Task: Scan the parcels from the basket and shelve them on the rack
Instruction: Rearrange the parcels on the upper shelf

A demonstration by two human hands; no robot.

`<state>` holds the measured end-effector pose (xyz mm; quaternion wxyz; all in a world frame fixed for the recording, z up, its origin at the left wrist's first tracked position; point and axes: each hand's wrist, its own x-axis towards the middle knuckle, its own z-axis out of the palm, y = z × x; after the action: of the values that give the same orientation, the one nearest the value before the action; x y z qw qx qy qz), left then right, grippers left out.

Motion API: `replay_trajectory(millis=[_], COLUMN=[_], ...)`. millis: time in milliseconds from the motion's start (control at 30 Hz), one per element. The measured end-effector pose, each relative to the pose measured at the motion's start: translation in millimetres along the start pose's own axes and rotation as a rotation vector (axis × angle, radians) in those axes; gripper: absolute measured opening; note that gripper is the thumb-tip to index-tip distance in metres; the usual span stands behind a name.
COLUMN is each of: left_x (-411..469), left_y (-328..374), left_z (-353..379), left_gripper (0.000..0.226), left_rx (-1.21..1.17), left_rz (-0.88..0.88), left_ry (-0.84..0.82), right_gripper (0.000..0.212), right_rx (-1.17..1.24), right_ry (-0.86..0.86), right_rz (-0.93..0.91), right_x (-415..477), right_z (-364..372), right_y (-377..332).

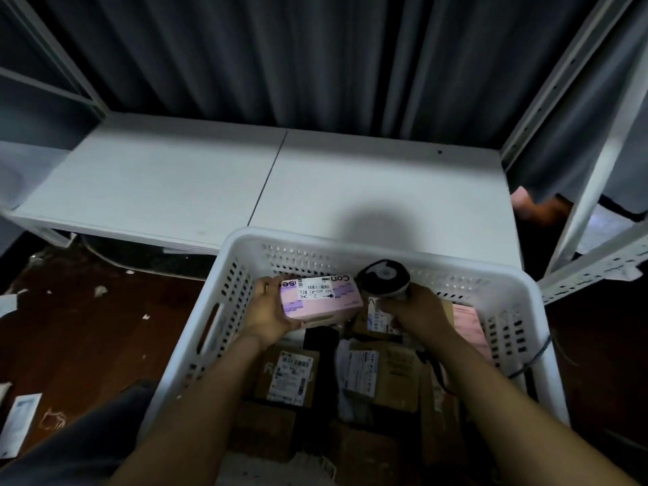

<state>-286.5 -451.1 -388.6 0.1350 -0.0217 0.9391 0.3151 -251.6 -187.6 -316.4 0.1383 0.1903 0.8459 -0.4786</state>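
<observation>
A white perforated basket [245, 261] stands in front of me, filled with several brown cardboard parcels [289, 377] bearing white labels. My left hand [268, 312] grips a pink box [321, 299] with a barcode label, held just above the parcels at the basket's far side. My right hand [417, 310] grips a black handheld scanner [384, 277], whose head sits right beside the pink box's right end. A second pink parcel [468, 324] lies against the basket's right wall.
A low white rack shelf [210, 177] runs behind the basket, with grey curtains behind it. Metal rack uprights [575, 92] rise at the right and left. Paper scraps litter the dark floor [87, 327] to the left.
</observation>
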Motion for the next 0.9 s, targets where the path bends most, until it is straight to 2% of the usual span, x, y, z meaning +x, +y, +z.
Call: replay_trajectory(millis=[267, 400, 533, 667, 767, 900], left_x=[-72, -98, -120, -142, -151, -156], left_y=[44, 71, 103, 130, 142, 146], left_z=[-58, -79, -101, -121, -133, -147], left_gripper=[0.096, 0.098, 0.100, 0.108, 0.094, 0.072], left_rx=[-0.312, -0.452, -0.502, -0.618, -0.731, -0.767], left_rz=[0.159, 0.243, 0.306, 0.331, 0.291, 0.278], left_ry=[0.232, 0.189, 0.126, 0.108, 0.171, 0.177], right_gripper=[0.023, 0.015, 0.015, 0.013, 0.031, 0.029], right_rx=[0.414, 0.496, 0.491, 0.610, 0.682, 0.730], right_ry=[0.062, 0.080, 0.150, 0.197, 0.213, 0.182], right_rz=[-0.134, -0.194, -0.281, -0.319, -0.352, -0.374], right_x=[-62, -92, -116, -132, -138, -137], right_z=[-42, -61, -75, -86, -93, -98], right_y=[-51, -74, -92, -108, -119, -129])
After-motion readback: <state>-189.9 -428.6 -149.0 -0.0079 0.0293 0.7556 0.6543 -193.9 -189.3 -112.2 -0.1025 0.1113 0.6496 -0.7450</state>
